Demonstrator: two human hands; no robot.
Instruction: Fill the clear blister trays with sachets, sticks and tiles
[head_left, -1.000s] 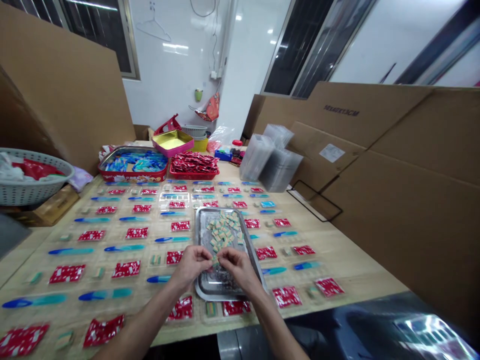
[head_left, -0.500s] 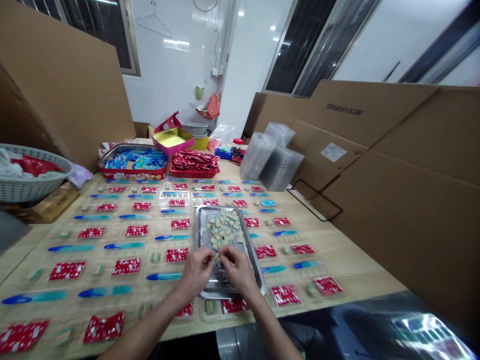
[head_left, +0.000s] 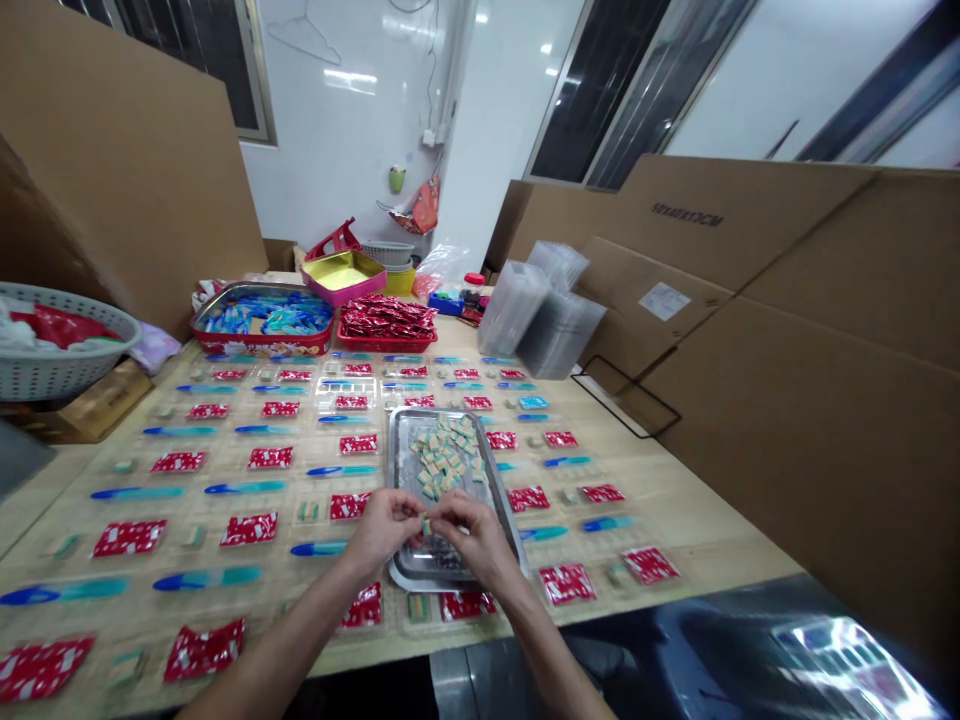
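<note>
Over the near end of a metal tray [head_left: 400,480], my left hand [head_left: 390,525] and my right hand [head_left: 471,530] meet with their fingertips pinched. Between them is a small striped block [head_left: 427,523], mostly covered by the fingers. Many similar pale green and tan blocks [head_left: 444,455] lie loose in the far half of the tray. Around it stand rows of clear plastic trays, holding red printed packets [head_left: 568,584], blue pen-like items [head_left: 206,579] and small striped blocks [head_left: 418,606].
At the back are a tin of blue items [head_left: 262,345], a red basket of packets [head_left: 387,344] and stacked clear plastic trays [head_left: 559,335]. Large cardboard sheets [head_left: 810,370] wall the right side. A grey basket [head_left: 64,365] stands at the left.
My hands have shifted slightly left and stay pinched together over the tray. The small block between the fingertips shows more clearly now. The view has moved a little.
</note>
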